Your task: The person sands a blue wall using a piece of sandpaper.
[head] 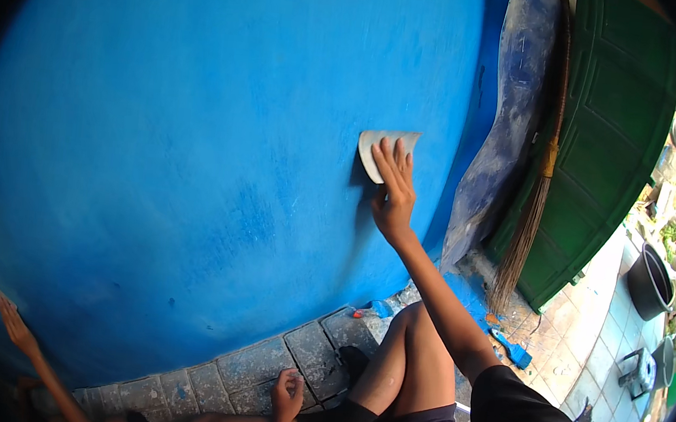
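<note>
My right hand [396, 195] presses a pale, curled sheet of sandpaper [374, 147] against the blue painted wall [200, 124]. The fingers lie spread over the sheet, and its edges bend away from the wall. Darker, rough patches show in the paint to the lower left of it. Low in front of me, my left hand [287, 394] is loosely curled above my leg, away from the wall, with nothing visible in it.
At the far left, another person's hand [16, 323] touches the wall. A stick broom [534, 230] leans by a green panel [613, 140] on the right. A blue-stained paintbrush [512, 350] lies on the tiled floor. Beyond stand a black tub [648, 286] and a small stool [638, 373].
</note>
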Tool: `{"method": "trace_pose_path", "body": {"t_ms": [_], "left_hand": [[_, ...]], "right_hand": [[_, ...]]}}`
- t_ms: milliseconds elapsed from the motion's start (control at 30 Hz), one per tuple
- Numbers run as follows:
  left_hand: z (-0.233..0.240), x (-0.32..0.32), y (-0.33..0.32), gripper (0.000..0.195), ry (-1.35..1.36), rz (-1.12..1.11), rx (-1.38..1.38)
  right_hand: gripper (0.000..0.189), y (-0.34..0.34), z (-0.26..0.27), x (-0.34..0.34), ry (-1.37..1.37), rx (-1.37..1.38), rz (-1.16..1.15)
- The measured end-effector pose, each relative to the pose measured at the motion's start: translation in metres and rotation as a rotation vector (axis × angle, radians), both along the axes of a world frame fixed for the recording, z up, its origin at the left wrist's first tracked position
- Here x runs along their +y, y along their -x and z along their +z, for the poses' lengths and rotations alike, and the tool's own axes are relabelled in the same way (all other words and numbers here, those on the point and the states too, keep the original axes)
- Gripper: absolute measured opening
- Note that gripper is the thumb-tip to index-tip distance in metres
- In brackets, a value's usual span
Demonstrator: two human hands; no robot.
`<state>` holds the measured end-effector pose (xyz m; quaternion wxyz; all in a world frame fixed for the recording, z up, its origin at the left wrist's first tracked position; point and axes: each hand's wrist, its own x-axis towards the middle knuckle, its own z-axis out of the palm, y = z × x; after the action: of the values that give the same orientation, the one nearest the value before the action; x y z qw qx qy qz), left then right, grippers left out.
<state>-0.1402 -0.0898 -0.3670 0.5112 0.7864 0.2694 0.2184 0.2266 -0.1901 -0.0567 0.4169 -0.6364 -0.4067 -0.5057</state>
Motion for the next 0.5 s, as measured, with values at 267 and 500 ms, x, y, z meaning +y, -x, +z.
{"method": "trace_pose_path", "body": {"t_ms": [267, 500], "left_hand": [[0.002, -0.001, -0.002, 0.022, 0.009, 0.001, -0.020], [0.006, -0.005, 0.000, 0.022, 0.001, 0.003, -0.028]], "right_hand": [[0.089, -0.007, -0.026, -0.007, -0.191, 0.134, -0.046], [0.082, -0.002, -0.012, -0.015, -0.067, 0.080, -0.040]]}}
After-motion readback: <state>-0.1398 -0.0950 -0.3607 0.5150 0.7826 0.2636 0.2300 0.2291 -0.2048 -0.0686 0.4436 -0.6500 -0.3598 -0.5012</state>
